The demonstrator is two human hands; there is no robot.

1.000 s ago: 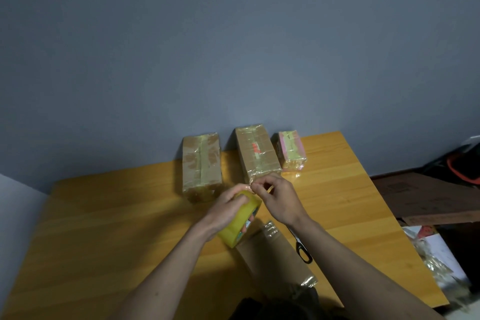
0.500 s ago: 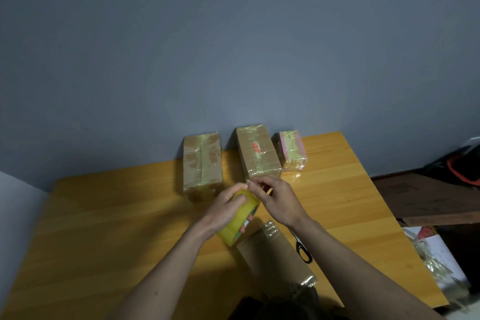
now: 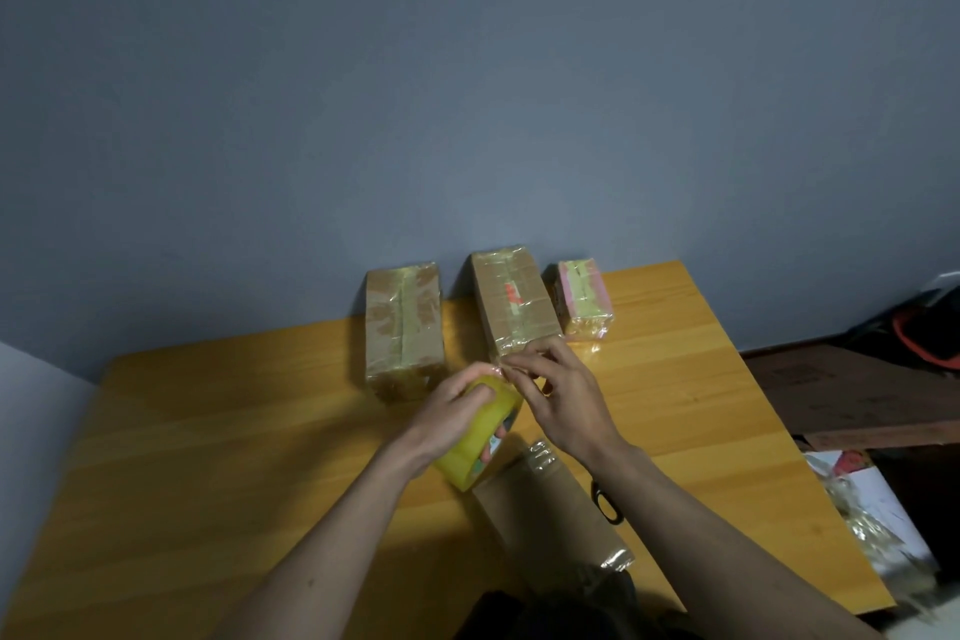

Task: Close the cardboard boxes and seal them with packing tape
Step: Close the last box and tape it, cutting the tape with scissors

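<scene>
My left hand (image 3: 453,410) grips a yellow roll of packing tape (image 3: 475,442) above the wooden table (image 3: 208,457). My right hand (image 3: 558,398) pinches the tape's loose end at the top of the roll. A long cardboard box (image 3: 545,509) lies just below the roll, near me, with tape on both ends. Three taped boxes stand along the far wall: a brown one (image 3: 404,327) on the left, a brown one with a red mark (image 3: 514,301) in the middle, a small pink one (image 3: 583,299) on the right.
Black-handled scissors (image 3: 607,502) lie on the table beside the near box, partly under my right forearm. Off the table's right edge are flat dark cardboard (image 3: 857,395), crumpled plastic and paper (image 3: 872,525), and a dark bag with an orange strap (image 3: 924,333).
My right hand's fingers have shifted slightly along the top of the roll, picking at the tape end. The roll and the boxes stay where they were.
</scene>
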